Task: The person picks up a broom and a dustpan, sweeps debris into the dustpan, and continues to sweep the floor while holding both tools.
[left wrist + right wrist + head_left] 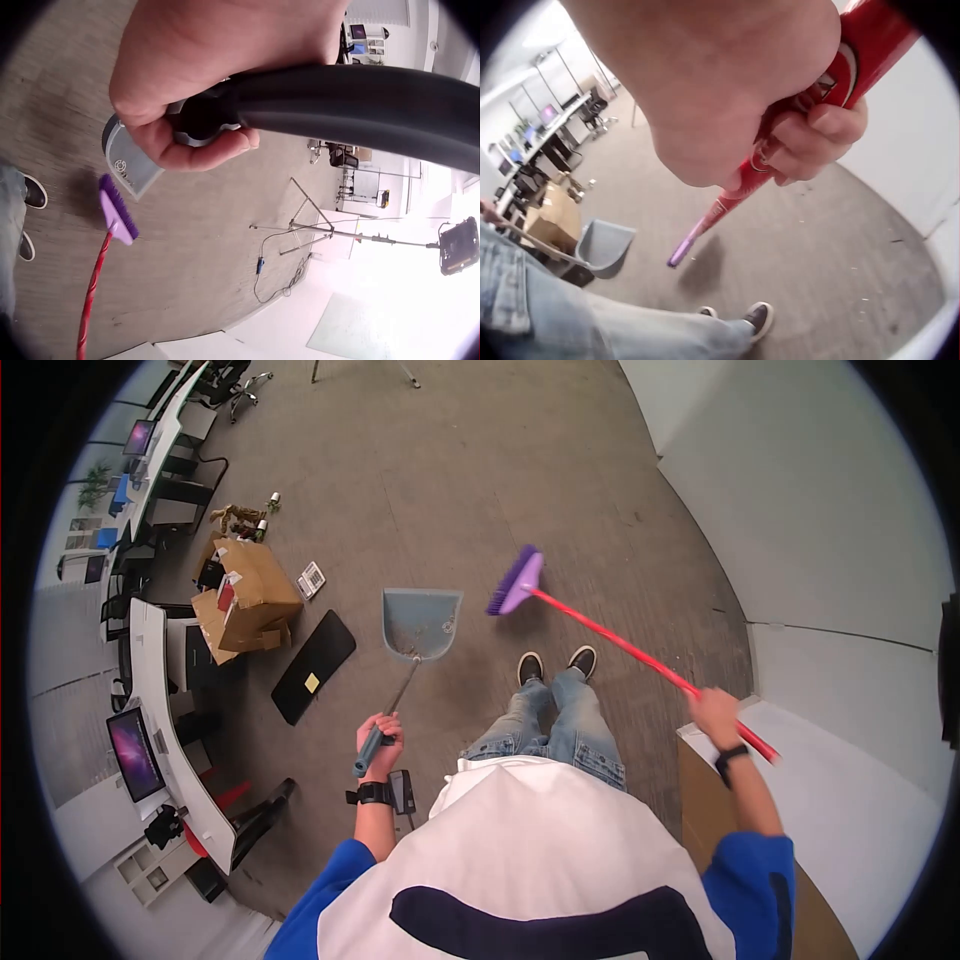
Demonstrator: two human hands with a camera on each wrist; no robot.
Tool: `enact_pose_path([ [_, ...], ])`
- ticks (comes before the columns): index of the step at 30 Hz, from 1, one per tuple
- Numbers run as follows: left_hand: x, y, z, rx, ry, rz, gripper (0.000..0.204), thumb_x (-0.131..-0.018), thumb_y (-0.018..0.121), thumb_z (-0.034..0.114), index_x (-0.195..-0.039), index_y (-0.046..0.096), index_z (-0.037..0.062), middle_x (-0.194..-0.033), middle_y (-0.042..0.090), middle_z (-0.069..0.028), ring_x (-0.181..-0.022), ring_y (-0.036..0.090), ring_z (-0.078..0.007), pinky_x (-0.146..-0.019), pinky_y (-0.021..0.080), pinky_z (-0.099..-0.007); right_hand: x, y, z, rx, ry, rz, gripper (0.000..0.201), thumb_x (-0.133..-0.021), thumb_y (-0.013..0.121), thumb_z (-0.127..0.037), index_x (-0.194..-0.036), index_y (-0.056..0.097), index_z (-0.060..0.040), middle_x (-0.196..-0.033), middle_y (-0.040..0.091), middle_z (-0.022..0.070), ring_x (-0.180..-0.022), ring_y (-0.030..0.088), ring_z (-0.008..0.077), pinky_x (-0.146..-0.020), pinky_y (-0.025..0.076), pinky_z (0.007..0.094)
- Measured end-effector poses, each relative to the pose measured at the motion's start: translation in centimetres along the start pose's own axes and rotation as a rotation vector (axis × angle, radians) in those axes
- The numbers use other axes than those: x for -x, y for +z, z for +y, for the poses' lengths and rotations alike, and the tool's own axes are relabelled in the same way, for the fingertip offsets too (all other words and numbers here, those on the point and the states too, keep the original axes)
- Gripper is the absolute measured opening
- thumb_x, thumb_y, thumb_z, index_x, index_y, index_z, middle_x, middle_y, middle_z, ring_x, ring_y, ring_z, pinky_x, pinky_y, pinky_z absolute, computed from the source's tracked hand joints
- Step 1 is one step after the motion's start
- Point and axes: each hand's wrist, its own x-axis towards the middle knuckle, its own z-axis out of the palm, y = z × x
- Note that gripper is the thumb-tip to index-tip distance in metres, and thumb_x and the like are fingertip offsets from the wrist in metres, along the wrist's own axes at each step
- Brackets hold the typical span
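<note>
Both hands are held well apart, each clamped on a long handle. On the person's left, the left hand [380, 743] is wrapped round the grip of a grey plastic dustpan with a long thin handle [420, 603]. On the other side, the right hand [716, 718] has its fingers curled round the red pole [625, 642] of a broom, close to the pole's upper end, which juts out past the fist over a white-topped block with a brown side [810, 780].

The dustpan is ahead of the left hand, its straight open edge facing away from the person, with small pale debris [447, 627] scattered in it. To its right, across a strip of brownish-grey floor [540, 480], is the broom's purple head [520, 582], its darker bristles turned toward the pan but not touching it. Whether pan or bristles meet the floor is hard to tell.

The person's dark shoes with pale soles [556, 665] stand just on the near side of the broom head. Left of the dustpan lies a flat black rectangular panel [300, 695] bearing a small yellow square [312, 682], and beyond it sits an open brown cardboard box [262, 585]. A white desk [175, 730] carrying a monitor [136, 752] runs along the far left. In the left wrist view, a tripod stand [311, 225] supports a dark rectangular lamp [458, 246].
</note>
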Motion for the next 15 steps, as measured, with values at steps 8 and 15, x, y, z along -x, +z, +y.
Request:
enact_pose_path([
  [8,-0.8,-1.3,1.1,-0.111,-0.01,-0.022,0.015,-0.082,0.045,0.005,-0.09,0.041,-0.0072,-0.059,0.045,-0.0009,-0.052,0.043,-0.0104,-0.049,0.039,-0.0223,-10.2,3.2,-19.0,-0.071,-0.023,-0.193,0.044,-0.082,0.049,-0.048,-0.082,0.068,-0.0077,-0.079,0.065,0.0145,-0.077,0.064,0.0303,-0.067,0.05,0.04],
  [15,-0.3,-1.0,0.6,-0.033,0.009,0.061,0.009,-0.081,0.046,0.006,-0.076,0.042,0.0002,-0.059,0.045,-0.0005,-0.051,0.043,-0.0103,-0.05,0.04,-0.0225,-6.1,2.2,-1.6,0.074,0.14,-0.228,0.043,-0.082,0.048,-0.048,-0.084,0.066,-0.0092,-0.085,0.064,0.0131,-0.083,0.062,0.0296,-0.07,0.049,0.0412],
])
